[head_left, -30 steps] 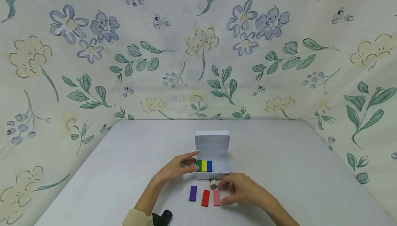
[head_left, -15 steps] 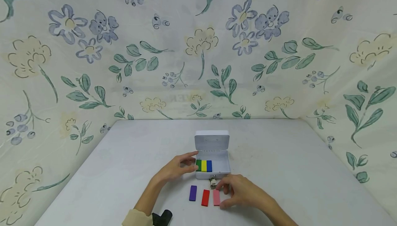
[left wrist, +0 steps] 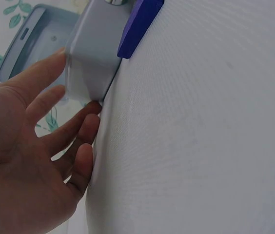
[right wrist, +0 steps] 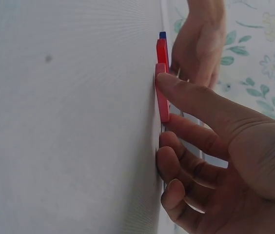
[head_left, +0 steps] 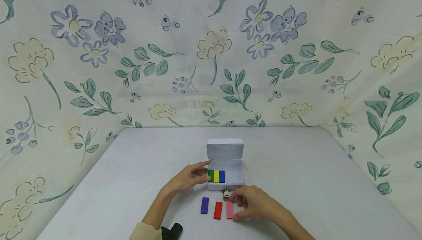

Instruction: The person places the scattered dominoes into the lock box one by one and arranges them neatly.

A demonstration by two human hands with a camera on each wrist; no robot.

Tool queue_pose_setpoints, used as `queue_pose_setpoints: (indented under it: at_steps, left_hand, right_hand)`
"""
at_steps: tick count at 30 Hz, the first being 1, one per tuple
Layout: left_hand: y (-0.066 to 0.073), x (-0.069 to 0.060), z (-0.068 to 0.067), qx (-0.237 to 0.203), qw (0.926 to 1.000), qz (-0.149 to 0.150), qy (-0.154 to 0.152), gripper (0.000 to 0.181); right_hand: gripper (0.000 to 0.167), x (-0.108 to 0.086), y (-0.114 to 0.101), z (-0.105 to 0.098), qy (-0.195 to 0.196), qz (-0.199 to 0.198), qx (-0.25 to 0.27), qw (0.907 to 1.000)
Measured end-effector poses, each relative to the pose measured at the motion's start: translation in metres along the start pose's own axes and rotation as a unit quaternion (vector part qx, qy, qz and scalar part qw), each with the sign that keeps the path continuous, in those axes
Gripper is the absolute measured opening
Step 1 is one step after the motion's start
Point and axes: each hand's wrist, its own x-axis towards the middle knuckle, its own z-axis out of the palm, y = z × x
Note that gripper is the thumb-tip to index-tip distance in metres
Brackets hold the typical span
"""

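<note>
Head cam first: a white metal box sits in the lower middle of the frame on the white table, lid up. Green, yellow and blue blocks stand side by side at the box's left end. Below it in the frame lie the purple block, red block and pink block, left to right. Left hand is kinda relaxed, fingers apart, touching the box's left side. Right hand, lower right of centre, has the pink block between thumb and index.

Left wrist cam: box and lid upper left, purple block up top, left hand's fingers loosely spread by the box wall.

Right wrist cam: pink block just above centre, thumb on one end, index at the other, so yeah, narrow pinch. Red block sits right behind it.
</note>
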Motion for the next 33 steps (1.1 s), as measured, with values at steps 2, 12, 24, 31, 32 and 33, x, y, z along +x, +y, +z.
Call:
queue_pose_setpoints:
  at_steps: [2, 12, 24, 31, 32, 33]
  left_hand:
    - [-0.001, -0.001, 0.001, -0.001, 1.0, 0.0, -0.003, 0.06]
    - [-0.001, -0.007, 0.005, -0.004, 1.0, -0.003, -0.008, 0.062]
    - [0.002, 0.002, -0.002, 0.005, 1.0, -0.005, -0.003, 0.061]
    - [0.002, 0.001, -0.001, -0.003, 1.0, -0.008, -0.004, 0.061]
    - [0.001, 0.0, -0.001, -0.005, 0.9999, -0.009, -0.004, 0.062]
    - [0.001, -0.001, 0.0, -0.006, 0.9999, -0.011, -0.004, 0.062]
  right_hand:
    - [0.035, -0.001, 0.0, 0.001, -0.001, 0.003, -0.001, 1.0]
    - [0.037, -0.002, 0.0, 0.006, -0.008, 0.012, -0.017, 0.9997]
    - [0.037, 0.004, -0.001, 0.0, -0.005, 0.012, -0.036, 0.9993]
    - [0.037, 0.004, 0.0, -0.001, -0.001, -0.002, -0.039, 0.9992]
    - [0.037, 0.004, 0.0, -0.001, -0.002, -0.005, -0.036, 0.9993]
    - [0.037, 0.003, 0.0, -0.001, -0.004, -0.009, -0.032, 0.9994]
